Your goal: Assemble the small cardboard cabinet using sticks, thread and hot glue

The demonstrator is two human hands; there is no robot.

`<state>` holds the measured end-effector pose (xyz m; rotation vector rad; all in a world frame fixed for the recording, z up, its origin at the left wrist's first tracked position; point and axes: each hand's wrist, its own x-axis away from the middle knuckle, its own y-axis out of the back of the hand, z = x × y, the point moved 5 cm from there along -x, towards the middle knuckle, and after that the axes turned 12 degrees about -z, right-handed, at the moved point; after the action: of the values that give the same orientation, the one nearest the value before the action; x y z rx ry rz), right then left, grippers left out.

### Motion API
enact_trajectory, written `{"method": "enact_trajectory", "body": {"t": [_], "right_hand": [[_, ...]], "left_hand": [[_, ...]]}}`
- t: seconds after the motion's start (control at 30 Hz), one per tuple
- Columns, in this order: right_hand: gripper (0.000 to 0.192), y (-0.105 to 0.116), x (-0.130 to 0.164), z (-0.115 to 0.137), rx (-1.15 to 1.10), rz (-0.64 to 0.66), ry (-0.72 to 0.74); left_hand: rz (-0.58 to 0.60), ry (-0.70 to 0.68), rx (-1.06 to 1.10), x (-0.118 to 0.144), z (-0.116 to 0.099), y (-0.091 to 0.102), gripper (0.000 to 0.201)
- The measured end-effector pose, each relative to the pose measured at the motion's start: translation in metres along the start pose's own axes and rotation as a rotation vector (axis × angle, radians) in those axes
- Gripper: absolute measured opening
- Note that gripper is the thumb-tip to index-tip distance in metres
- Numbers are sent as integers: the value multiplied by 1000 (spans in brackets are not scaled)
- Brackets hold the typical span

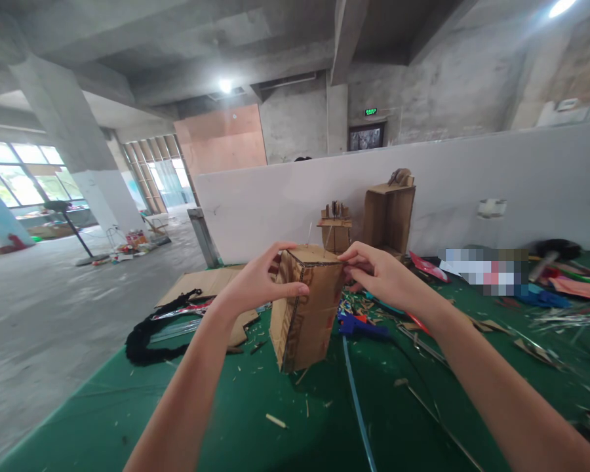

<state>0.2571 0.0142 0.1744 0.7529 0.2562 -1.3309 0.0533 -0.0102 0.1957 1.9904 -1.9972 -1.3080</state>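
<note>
One creased, rough-edged cardboard box (318,321) is clasped by left fingers (297,290); whether right fingers (356,252) pinch its corner is unclear.

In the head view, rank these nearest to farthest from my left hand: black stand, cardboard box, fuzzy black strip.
Nearest to your left hand first:
1. Cardboard box: in its grip, to the right.
2. Fuzzy black strip: on the green table, to the left.
3. Black stand: on the floor, far left.
</note>
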Motion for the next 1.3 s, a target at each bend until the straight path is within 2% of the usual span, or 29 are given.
{"method": "enact_trajectory", "body": {"t": [0.27, 0.43, 0.6, 0.8, 0.9, 1.0, 1.17, 1.3], "right_hand": [[12, 0, 0, -2, 31, -10, 20], [12, 1, -1, -4, 60, -29, 32], [12, 0, -1, -2, 107, -53, 71], [14, 1, 2, 7, 214, -71, 131], [13, 3, 4, 18, 333, -92, 194], [15, 2, 7, 30, 502, -189, 314], [24, -13, 13, 41, 615, -300, 525], [21, -20, 13, 40, 621, -311, 536]], "left_hand": [[7, 41, 24, 0, 5, -1, 68], [31, 43, 74, -2, 9, -5, 74], [75, 45, 120, -1, 10, -7, 56], [102, 50, 159, -1, 10, -6, 50], [121, 59, 190, -1, 9, -6, 49], [135, 62, 222, 0, 9, -6, 48], [125, 30, 240, 0, 10, -6, 49], [118, 31, 230, -1, 12, -6, 49]]}}
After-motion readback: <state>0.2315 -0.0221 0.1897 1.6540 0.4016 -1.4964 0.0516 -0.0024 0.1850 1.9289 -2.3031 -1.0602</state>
